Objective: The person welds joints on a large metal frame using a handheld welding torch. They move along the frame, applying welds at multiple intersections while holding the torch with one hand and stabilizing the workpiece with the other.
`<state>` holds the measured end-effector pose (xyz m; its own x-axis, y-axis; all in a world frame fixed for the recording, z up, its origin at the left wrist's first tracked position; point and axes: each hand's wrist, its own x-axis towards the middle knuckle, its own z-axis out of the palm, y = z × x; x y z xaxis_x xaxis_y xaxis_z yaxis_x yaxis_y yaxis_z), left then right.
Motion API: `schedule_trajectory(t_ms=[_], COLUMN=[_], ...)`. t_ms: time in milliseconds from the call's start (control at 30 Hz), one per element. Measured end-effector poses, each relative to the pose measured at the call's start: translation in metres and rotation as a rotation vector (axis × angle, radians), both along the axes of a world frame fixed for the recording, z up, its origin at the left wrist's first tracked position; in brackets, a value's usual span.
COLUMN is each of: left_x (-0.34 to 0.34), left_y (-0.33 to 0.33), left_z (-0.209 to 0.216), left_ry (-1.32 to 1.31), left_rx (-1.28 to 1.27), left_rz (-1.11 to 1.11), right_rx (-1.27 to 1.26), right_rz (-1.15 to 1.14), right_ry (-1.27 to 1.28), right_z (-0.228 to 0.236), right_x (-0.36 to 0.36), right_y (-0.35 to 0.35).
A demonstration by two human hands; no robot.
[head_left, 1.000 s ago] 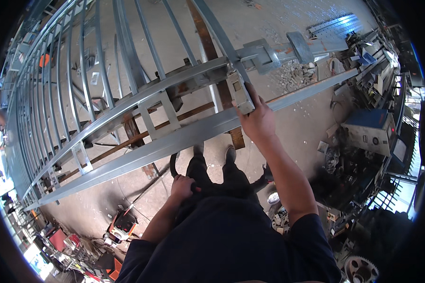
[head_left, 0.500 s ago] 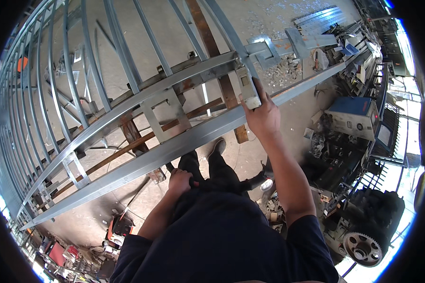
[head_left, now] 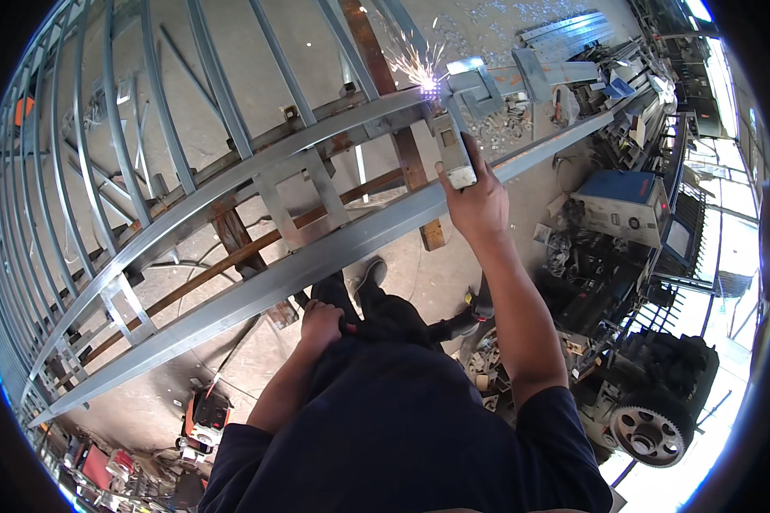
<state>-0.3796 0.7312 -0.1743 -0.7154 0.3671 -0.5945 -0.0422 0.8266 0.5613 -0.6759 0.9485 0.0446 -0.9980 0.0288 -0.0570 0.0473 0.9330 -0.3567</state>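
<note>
My right hand (head_left: 481, 205) grips a short metal piece (head_left: 452, 150) with a rectangular cut-out. This piece lies between the curved steel rail (head_left: 295, 141) and the long straight steel beam (head_left: 376, 229), my hand close above the beam. White and orange sparks (head_left: 426, 73) fly from a bright spot at its far end, by the rail. No tool shows clearly there. Near my waist, my left hand (head_left: 321, 325) is closed around something dark with a bit of red; its kind is hidden. A square metal frame piece (head_left: 269, 201) joins rail and beam.
Curved parallel bars (head_left: 158, 103) fill the left. Rusty supports (head_left: 419, 184) stand under the frame. Scrap metal (head_left: 629, 85) lies far right, with a blue-topped machine (head_left: 620, 201) nearer. A toothed wheel (head_left: 650, 436) is at lower right, a red machine (head_left: 205, 419) at lower left.
Sparks have appeared at the far end of the held piece. The view has shifted slightly. My right hand keeps its grip, and my left hand stays closed near my waist.
</note>
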Motion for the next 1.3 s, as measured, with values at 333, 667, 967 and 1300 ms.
schedule_trajectory(t_ms=[333,667,967,1300], left_x=[-0.001,-0.004,-0.005,-0.014], left_y=[0.005,0.007,0.009,0.006], left_z=[0.004,0.005,0.002,0.003], left_ry=[0.001,-0.026,0.048,0.028], left_rx=[-0.001,-0.016,-0.002,-0.034], left_rz=[-0.008,-0.018,0.029,-0.041], right_rx=[0.051,0.035,0.025,0.008], right_rz=[0.026,0.037,0.008,0.012], right_ry=[0.028,0.038,0.028,0.023], right_z=[-0.004,-0.004,0.0,0.002], right_x=[0.004,0.008,0.012,0.015], right_y=[0.005,0.009,0.01,0.013])
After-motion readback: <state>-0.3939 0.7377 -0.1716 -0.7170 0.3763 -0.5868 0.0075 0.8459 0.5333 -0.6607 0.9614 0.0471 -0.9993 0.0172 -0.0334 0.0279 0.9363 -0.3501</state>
